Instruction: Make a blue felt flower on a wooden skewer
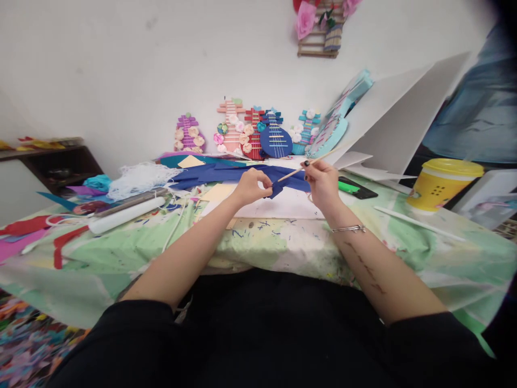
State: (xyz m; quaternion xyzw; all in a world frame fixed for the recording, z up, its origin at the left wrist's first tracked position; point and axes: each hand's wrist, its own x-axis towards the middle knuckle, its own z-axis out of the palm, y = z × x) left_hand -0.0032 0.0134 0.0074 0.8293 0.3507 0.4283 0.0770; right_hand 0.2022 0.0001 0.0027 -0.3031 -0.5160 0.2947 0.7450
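Between thumb and fingers, my left hand (255,187) pinches a small dark blue piece (277,188) above the white sheet (283,206). My right hand (322,180) is closed on a thin wooden stick (291,174), which slants down to the left. The stick's lower tip meets the blue piece. Behind both hands lie larger blue sheets (226,173). Small blue scraps (264,222) are scattered on the green patterned cloth in front of the white sheet.
Small decorated instruments (276,141) stand against the wall. At the right are a yellow-lidded cup (444,186), a black phone (363,189) and a white stick (420,222). To the left lie a white roll (127,214), white tangled string (141,180) and red strips (68,245).
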